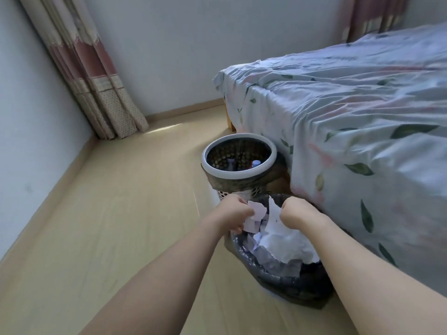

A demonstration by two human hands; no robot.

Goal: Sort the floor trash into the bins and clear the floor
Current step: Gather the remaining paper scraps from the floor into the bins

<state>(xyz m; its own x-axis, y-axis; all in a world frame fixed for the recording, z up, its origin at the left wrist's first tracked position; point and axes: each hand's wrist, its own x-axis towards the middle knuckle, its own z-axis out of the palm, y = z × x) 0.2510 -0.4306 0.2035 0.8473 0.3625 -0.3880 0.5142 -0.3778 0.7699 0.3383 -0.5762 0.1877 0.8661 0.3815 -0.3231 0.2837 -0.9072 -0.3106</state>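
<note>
Two bins stand on the wood floor beside the bed. The near bin (pixel 300 284) has a dark plastic liner and holds a heap of crumpled white paper (pixel 280 240). My left hand (pixel 233 211) hovers over its left rim and grips small pale paper scraps (pixel 330 209). My right hand (pixel 294 211) is over the same bin, fingers curled around the top of a large white paper sheet. The far bin (pixel 217 169) has a white rim and perforated wall; a bottle with a blue cap (pixel 256 163) lies inside.
A bed (pixel 350 112) with a leaf-print sheet fills the right side, its edge close to both bins. A patterned curtain (pixel 96 88) hangs in the far left corner. Pale wood floor (pixel 108 213) stretches left of the bins to the wall.
</note>
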